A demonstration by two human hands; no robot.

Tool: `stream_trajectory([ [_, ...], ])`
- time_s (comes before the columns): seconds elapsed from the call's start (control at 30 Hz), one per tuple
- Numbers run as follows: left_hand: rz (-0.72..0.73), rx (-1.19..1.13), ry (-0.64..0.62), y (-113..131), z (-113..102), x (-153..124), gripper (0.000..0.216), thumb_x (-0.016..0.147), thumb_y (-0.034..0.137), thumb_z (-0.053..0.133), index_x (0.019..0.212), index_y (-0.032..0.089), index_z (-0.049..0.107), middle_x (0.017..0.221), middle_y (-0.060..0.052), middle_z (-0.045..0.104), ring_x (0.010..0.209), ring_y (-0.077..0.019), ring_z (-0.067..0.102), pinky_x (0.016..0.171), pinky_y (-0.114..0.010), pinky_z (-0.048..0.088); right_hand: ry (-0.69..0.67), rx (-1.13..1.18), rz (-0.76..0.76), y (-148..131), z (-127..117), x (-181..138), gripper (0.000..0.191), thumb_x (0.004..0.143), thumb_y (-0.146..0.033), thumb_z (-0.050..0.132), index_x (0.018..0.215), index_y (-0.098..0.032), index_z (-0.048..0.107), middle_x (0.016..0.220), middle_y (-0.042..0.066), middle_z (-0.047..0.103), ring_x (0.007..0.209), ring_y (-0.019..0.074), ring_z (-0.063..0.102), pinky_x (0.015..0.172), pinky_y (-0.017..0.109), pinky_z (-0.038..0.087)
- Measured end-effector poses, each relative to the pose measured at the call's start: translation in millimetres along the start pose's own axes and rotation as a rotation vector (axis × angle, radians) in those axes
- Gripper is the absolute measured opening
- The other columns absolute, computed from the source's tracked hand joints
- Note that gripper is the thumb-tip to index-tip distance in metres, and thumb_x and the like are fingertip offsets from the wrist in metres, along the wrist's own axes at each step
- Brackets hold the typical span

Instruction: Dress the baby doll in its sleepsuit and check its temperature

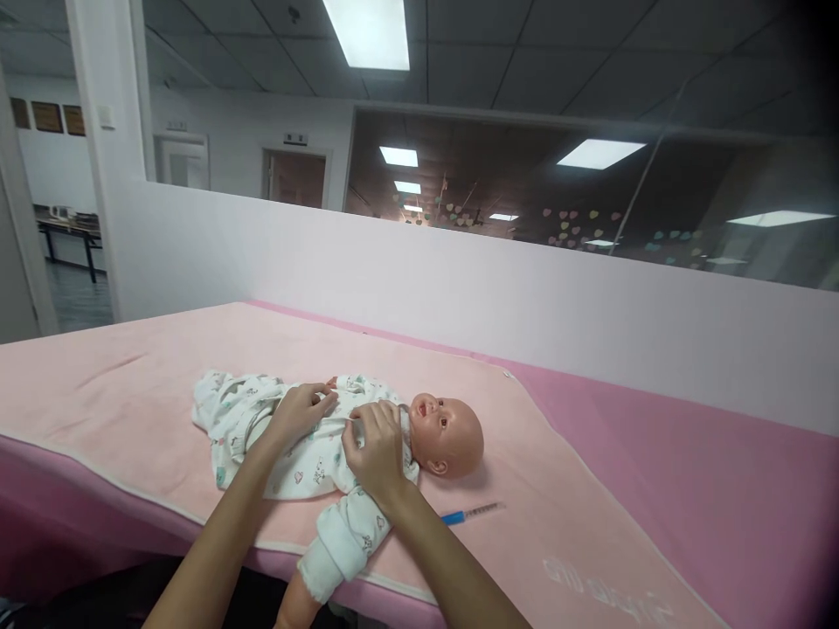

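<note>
A baby doll (452, 437) lies on its back with its head to the right, dressed in white printed clothes. My left hand (302, 412) rests on the shirt (315, 472) at the doll's belly, fingers loosely stretched out and thumb a little apart. Close to the collar, my right hand (377, 441) has its fingers bent over the shirt front, with cloth at the fingertips; the exact grip is partly hidden. One doll arm in a rolled white sleeve (350, 533) points toward me under my right wrist. Beside my right forearm lies a thermometer-like stick (481, 512) with a blue end (453, 518).
A pale pink towel (557, 489) covers much of the pink table (688, 445). Behind it runs a white low wall (524, 297) with glass above. At the far left, a doorway shows a dark table (69, 225). The table's near edge passes under my forearms.
</note>
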State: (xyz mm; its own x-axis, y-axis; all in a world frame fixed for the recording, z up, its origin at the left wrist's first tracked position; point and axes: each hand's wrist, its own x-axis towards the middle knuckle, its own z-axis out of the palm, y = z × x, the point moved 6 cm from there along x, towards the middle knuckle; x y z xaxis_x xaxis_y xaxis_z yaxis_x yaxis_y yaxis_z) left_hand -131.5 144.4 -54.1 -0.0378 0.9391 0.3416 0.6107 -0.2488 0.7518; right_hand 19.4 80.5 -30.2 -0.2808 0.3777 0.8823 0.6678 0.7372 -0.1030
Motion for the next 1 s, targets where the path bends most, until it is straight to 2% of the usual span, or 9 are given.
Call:
stream_trajectory([
  [0.1, 0.009, -0.034, 0.035, -1, 3, 4, 0.038, 0.074, 0.048, 0.048, 0.071, 0.015, 0.067, 0.059, -0.003, 0.064, 0.054, -0.015, 0.053, 0.056, -0.023, 0.034, -0.08, -0.027, -0.138, -12, 8, 2, 0.012, 0.081, -0.014, 0.044, 0.086, -0.018, 0.054, 0.084, 0.003, 0.058, 0.081, 0.016, 0.048, 0.087, 0.035, 0.033],
  [0.2, 0.008, -0.139, 0.046, -4, 3, 7, 0.04, 0.074, 0.049, 0.047, 0.07, 0.014, 0.066, 0.068, -0.005, 0.067, 0.062, -0.0175, 0.057, 0.059, -0.023, 0.037, -0.209, -0.032, -0.242, -22, 24, 7, 0.009, 0.083, -0.021, 0.047, 0.087, -0.019, 0.054, 0.09, 0.005, 0.059, 0.086, 0.0167, 0.049, 0.088, 0.035, 0.033],
  [0.33, 0.006, -0.258, 0.033, -6, -1, 6, 0.04, 0.073, 0.048, 0.049, 0.065, 0.012, 0.064, 0.063, -0.004, 0.063, 0.063, -0.0175, 0.054, 0.058, -0.023, 0.037, -0.33, -0.024, -0.162, -24, 48, 17, 0.01, 0.077, -0.028, 0.056, 0.081, -0.019, 0.053, 0.085, 0.004, 0.058, 0.084, 0.0179, 0.049, 0.083, 0.034, 0.035],
  [0.5, -0.035, -0.359, -0.001, -1, -1, 1, 0.043, 0.07, 0.053, 0.051, 0.062, 0.011, 0.061, 0.054, -0.002, 0.057, 0.056, -0.0147, 0.049, 0.053, -0.022, 0.035, -0.32, -0.002, -0.065, -22, 54, 15, 0.004, 0.078, -0.02, 0.053, 0.082, -0.019, 0.053, 0.083, 0.002, 0.058, 0.083, 0.0165, 0.05, 0.08, 0.031, 0.035],
  [0.7, -0.074, -0.386, -0.025, 0, 1, 2, 0.043, 0.067, 0.053, 0.054, 0.061, 0.011, 0.062, 0.052, -0.001, 0.056, 0.054, -0.0142, 0.049, 0.051, -0.022, 0.034, -0.347, -0.005, -0.096, -23, 55, 11, 0.007, 0.082, -0.021, 0.049, 0.08, -0.02, 0.056, 0.084, 0.002, 0.059, 0.084, 0.0156, 0.049, 0.078, 0.03, 0.034],
  [0.87, -0.113, -0.371, 0.006, -6, 1, 4, 0.042, 0.067, 0.052, 0.053, 0.063, 0.011, 0.062, 0.051, -0.001, 0.054, 0.051, -0.0131, 0.047, 0.049, -0.022, 0.033, -0.372, -0.001, -0.109, -23, 56, 11, 0.01, 0.085, -0.024, 0.049, 0.08, -0.021, 0.057, 0.085, 0.002, 0.059, 0.085, 0.0154, 0.049, 0.078, 0.03, 0.034],
  [1.0, -0.095, -0.366, 0.011, -7, 0, 4, 0.043, 0.068, 0.053, 0.052, 0.066, 0.011, 0.061, 0.051, 0.0, 0.052, 0.05, -0.0127, 0.045, 0.049, -0.022, 0.033, -0.38, 0.0, -0.088, -22, 57, 10, 0.007, 0.085, -0.024, 0.05, 0.083, -0.022, 0.057, 0.085, 0.001, 0.059, 0.086, 0.015, 0.05, 0.079, 0.03, 0.034],
])
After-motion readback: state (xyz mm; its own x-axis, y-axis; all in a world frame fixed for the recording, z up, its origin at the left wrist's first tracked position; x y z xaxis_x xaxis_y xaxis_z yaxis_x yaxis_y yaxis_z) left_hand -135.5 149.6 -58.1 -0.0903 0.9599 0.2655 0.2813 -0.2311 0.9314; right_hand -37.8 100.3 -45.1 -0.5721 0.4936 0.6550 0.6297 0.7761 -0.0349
